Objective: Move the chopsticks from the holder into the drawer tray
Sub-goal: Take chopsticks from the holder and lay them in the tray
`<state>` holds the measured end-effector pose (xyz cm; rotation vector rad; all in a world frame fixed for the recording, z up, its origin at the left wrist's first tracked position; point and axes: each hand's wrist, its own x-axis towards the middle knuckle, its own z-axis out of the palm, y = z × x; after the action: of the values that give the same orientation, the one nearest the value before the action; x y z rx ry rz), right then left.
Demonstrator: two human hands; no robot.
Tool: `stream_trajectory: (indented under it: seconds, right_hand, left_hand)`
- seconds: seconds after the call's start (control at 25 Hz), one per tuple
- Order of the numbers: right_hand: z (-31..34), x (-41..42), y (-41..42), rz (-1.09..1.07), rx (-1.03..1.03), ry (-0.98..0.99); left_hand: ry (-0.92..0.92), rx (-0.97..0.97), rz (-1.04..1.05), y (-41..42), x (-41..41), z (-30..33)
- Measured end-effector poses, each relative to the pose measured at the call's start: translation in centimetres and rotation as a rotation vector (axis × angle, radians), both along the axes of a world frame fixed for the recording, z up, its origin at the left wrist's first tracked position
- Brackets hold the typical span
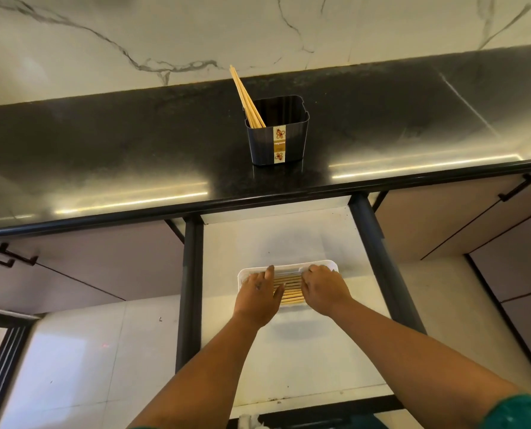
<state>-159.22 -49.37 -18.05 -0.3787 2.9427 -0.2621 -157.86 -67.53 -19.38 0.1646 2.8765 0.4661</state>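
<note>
Open drawer [320,351] pulled out below black worktop [134,156], white floor inside. White tray [289,267] sits in the drawer, roughly mid-length, centred between the dark drawer sides. Row of wooden chopsticks in tray [290,287] lies flat, side by side, running left-right across the tray.

Left hand [259,292] rests palm down on the left end of that row, fingers [269,272] spread and flat, touching sticks and the tray's left part; not gripping anything. Right hand [323,289] sits on the right end of the row, knuckles up, fingers [315,269] curled down over the stick ends near the tray's far right corner; cannot tell whether they pinch a stick or just press. Both forearms reach in from bottom of view, green sleeve [521,411] at lower right.

Dark ribbed holder [278,140] stands upright on the worktop, near its front edge, well apart from the hands, label strip facing the camera. Chopsticks in holder [245,96], a few, lean left out of its left corner, tips above the rim against the marble wall [196,32].

Closed cabinet fronts with black handles on either side of the drawer.
</note>
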Motion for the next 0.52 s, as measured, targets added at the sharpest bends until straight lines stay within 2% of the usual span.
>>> stream_trajectory:
  seconds: [0.12, 0.2, 0.4, 0.52]
  right_hand:
    - [4.6, -2.3, -0.4, 0.052, 0.029, 0.123]
    - [8.0, -4.4, -0.4, 0.035, 0.016, 0.2]
    - [15.4, -10.3, -0.9, -0.074, -0.176, 0.324]
    - [18.7, -14.3, -1.4, -0.06, -0.335, 0.357]
  left_hand:
    - [0.233, -0.036, -0.088, 0.5, -2.7, 3.9]
    - [0.339, 0.002, -0.052, 0.8, -4.9, 6.8]
    - [0.478, 0.186, 0.009, 1.5, -11.0, 14.1]
    - [0.454, 0.297, 0.06, 2.2, -14.2, 17.7]
